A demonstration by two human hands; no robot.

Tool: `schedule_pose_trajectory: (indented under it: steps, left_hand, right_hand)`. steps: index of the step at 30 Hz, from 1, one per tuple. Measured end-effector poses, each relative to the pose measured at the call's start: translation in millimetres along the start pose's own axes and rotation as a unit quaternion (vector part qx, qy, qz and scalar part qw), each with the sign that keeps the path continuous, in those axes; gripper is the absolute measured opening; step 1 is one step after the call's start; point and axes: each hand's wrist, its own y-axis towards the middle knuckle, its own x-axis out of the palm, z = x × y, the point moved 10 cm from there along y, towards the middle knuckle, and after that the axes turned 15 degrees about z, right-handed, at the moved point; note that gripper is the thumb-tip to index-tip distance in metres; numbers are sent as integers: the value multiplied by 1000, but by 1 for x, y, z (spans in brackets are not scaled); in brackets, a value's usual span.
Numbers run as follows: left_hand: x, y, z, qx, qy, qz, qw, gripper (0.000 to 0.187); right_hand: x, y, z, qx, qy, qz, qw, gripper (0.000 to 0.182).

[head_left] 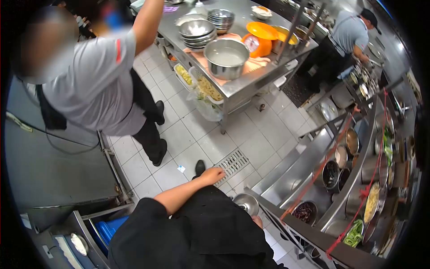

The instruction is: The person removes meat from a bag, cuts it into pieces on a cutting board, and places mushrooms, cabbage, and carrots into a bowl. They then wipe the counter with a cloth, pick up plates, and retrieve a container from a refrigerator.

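Note:
My left hand point(213, 175) hangs out in front of me over the floor drain point(234, 164). Its fingers are curled in, and nothing shows in them. Of my right hand point(257, 220), only a small patch of skin appears past my black clothing; its fingers are hidden. Right beside that patch is a shiny metal bowl point(245, 204), close to the corner of the steel rack point(264, 201). Whether the hand grips the bowl cannot be made out.
A co-worker in grey point(96, 80) stands ahead on the left, one arm raised. The steel table point(179, 20) bears stacked bowls point(197, 31), a pot point(226, 58) and an orange scale point(257, 45). Another person point(347, 33) works far right. Food containers point(331, 172) line the right side.

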Motion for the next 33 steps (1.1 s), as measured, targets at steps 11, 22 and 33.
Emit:
schedule_pose_trajectory:
  steps: [11,22,33]
  left_hand:
    - [-160,14,-169,-202,-23,64,977,39]
    - [-312,99,-193,-223,-99,71,967,36]
    - [-399,156,-277,-271,-84,208,936,28]
  right_hand:
    - [252,76,-206,13,-77,-46,996,18]
    - [519,42,-366,-62,-87,-229,968,14]
    - [653,83,-414,-34,-119,-309,943,17]
